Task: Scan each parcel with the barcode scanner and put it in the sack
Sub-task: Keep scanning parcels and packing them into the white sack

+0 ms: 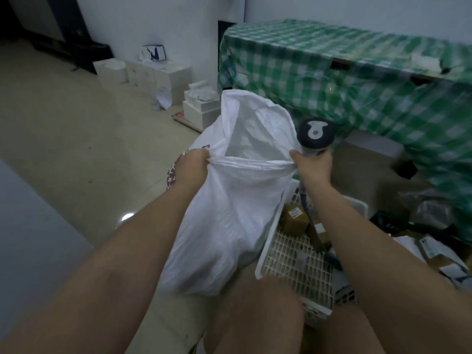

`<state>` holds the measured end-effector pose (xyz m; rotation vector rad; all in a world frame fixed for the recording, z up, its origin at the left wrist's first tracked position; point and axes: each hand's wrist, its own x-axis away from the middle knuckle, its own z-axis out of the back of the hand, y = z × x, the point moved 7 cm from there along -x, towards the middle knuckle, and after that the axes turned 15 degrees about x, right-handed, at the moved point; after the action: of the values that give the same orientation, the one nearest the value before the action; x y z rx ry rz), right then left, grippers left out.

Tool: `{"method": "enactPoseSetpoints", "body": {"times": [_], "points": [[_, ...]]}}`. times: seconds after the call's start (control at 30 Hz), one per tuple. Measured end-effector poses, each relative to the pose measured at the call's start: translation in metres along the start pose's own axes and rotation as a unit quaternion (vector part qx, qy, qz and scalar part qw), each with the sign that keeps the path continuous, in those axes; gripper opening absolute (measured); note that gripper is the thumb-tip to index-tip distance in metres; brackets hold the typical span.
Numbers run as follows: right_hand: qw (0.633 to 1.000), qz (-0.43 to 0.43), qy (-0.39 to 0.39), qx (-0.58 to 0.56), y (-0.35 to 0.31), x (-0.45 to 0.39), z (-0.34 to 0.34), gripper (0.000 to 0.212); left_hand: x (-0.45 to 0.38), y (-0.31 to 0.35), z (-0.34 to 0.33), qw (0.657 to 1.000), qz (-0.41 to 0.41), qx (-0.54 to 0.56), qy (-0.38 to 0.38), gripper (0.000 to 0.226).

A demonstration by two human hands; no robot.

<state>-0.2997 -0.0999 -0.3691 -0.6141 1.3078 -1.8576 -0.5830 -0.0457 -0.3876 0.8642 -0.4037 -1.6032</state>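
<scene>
Two hands (pixel 194 162) (pixel 310 163) pinching sack (pixel 229 213) rim, holding mouth wide; right also gripping scanner (pixel 315 135). Sack between knees, beside crate (pixel 296 256). Next: grab parcel (pixel 293 218), scan, drop in. Sack looks empty, maybe.

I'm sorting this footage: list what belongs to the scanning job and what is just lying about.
Job:
white sack, gripped at its mouth by both hands
barcode scanner, in right hand
brown parcel in white crate

Lying about:
white boxes by the wall
green checked cloth
</scene>
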Motion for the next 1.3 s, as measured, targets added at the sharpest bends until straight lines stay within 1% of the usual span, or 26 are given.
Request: {"method": "enactPoseSetpoints", "body": {"times": [0.07, 0.17, 0.2, 0.27, 0.3, 0.37, 0.43, 0.47, 0.5, 0.57, 0.63, 0.67, 0.73, 0.8, 0.83, 0.87, 0.9, 0.97, 1.03, 1.07, 1.1, 1.13, 1.17, 1.2, 1.23, 1.3], "points": [[1.000, 0.002, -0.012, 0.004, -0.010, -0.014, -0.007, 0.063, -0.034, 0.011, 0.008, 0.998, 0.006, 0.049, 0.033, 0.039], [0.999, 0.020, -0.027, 0.019, -0.027, -0.038, -0.017, 0.047, -0.088, 0.025, 0.012, 0.990, 0.026, 0.104, 0.094, 0.035], [0.999, 0.031, -0.025, 0.019, -0.035, -0.047, -0.019, 0.041, -0.105, 0.033, 0.012, 0.985, 0.030, 0.127, 0.112, 0.037], [0.999, 0.050, 0.004, 0.011, -0.055, -0.068, -0.017, 0.037, -0.140, 0.055, 0.015, 0.970, 0.030, 0.195, 0.143, 0.039], [0.998, 0.057, 0.023, -0.006, -0.067, -0.077, -0.012, 0.035, -0.158, 0.072, 0.019, 0.958, 0.019, 0.238, 0.157, 0.041], [0.993, 0.076, 0.056, -0.064, -0.094, -0.093, 0.001, 0.029, -0.191, 0.117, 0.036, 0.930, -0.046, 0.316, 0.181, 0.041], [0.983, 0.103, 0.091, -0.121, -0.113, -0.100, 0.020, 0.030, -0.209, 0.157, 0.057, 0.906, -0.117, 0.351, 0.206, 0.037], [0.979, 0.117, 0.106, -0.132, -0.117, -0.103, 0.028, 0.033, -0.212, 0.170, 0.062, 0.901, -0.143, 0.355, 0.205, 0.035], [0.977, 0.126, 0.114, -0.129, -0.119, -0.103, 0.033, 0.036, -0.212, 0.178, 0.062, 0.902, -0.161, 0.348, 0.199, 0.034], [0.985, 0.115, 0.101, -0.079, -0.108, -0.105, 0.032, 0.034, -0.204, 0.174, 0.047, 0.926, -0.163, 0.297, 0.164, 0.036], [0.996, 0.068, 0.056, 0.001, -0.079, -0.105, 0.019, 0.034, -0.189, 0.153, 0.012, 0.965, -0.126, 0.215, 0.079, 0.040], [0.998, 0.038, 0.037, 0.041, -0.060, -0.102, 0.014, 0.039, -0.178, 0.139, -0.004, 0.977, -0.097, 0.187, 0.033, 0.041], [0.996, -0.010, 0.032, 0.077, -0.028, -0.093, 0.010, 0.050, -0.154, 0.116, -0.023, 0.984, -0.036, 0.167, -0.044, 0.038], [0.995, -0.032, 0.046, 0.082, -0.008, -0.083, 0.014, 0.055, -0.133, 0.102, -0.030, 0.981, 0.008, 0.172, -0.093, 0.033], [0.995, -0.035, 0.051, 0.084, -0.004, -0.079, 0.018, 0.056, -0.126, 0.098, -0.030, 0.978, 0.030, 0.178, -0.108, 0.026], [0.994, -0.034, 0.056, 0.083, -0.003, -0.076, 0.023, 0.057, -0.121, 0.094, -0.028, 0.976, 0.048, 0.184, -0.109, 0.020], [0.994, -0.029, 0.061, 0.082, -0.004, -0.073, 0.027, 0.057, -0.121, 0.091, -0.022, 0.976, 0.058, 0.186, -0.095, 0.022], [0.995, -0.019, 0.077, 0.064, -0.010, -0.070, 0.039, 0.055, -0.124, 0.084, 0.000, 0.983, 0.067, 0.169, -0.025, 0.032], [0.994, -0.007, 0.104, 0.034, -0.016, -0.069, 0.051, 0.053, -0.128, 0.075, 0.023, 0.984, 0.078, 0.152, 0.046, 0.025], [0.993, -0.004, 0.112, 0.028, -0.017, -0.069, 0.057, 0.053, -0.130, 0.070, 0.028, 0.986, 0.082, 0.135, 0.051, 0.029], [0.994, -0.004, 0.106, 0.033, -0.016, -0.068, 0.060, 0.054, -0.130, 0.067, 0.026, 0.991, 0.087, 0.099, 0.021, 0.039], [0.995, -0.007, 0.089, 0.047, -0.013, -0.067, 0.061, 0.056, -0.124, 0.066, 0.019, 0.995, 0.092, 0.042, -0.027, 0.047], [0.995, -0.017, 0.068, 0.069, -0.008, -0.065, 0.060, 0.058, -0.115, 0.066, 0.010, 0.993, 0.093, -0.021, -0.068, 0.052], [0.994, -0.030, 0.048, 0.090, -0.002, -0.062, 0.059, 0.060, -0.103, 0.067, 0.000, 0.989, 0.093, -0.075, -0.091, 0.058], [0.994, -0.042, 0.033, 0.100, 0.005, -0.058, 0.059, 0.062, -0.090, 0.070, -0.009, 0.986, 0.079, -0.109, -0.097, 0.061], [0.996, -0.053, 0.012, 0.076, 0.015, -0.049, 0.058, 0.067, -0.065, 0.090, -0.028, 0.989, 0.008, -0.117, -0.094, 0.057]]}}
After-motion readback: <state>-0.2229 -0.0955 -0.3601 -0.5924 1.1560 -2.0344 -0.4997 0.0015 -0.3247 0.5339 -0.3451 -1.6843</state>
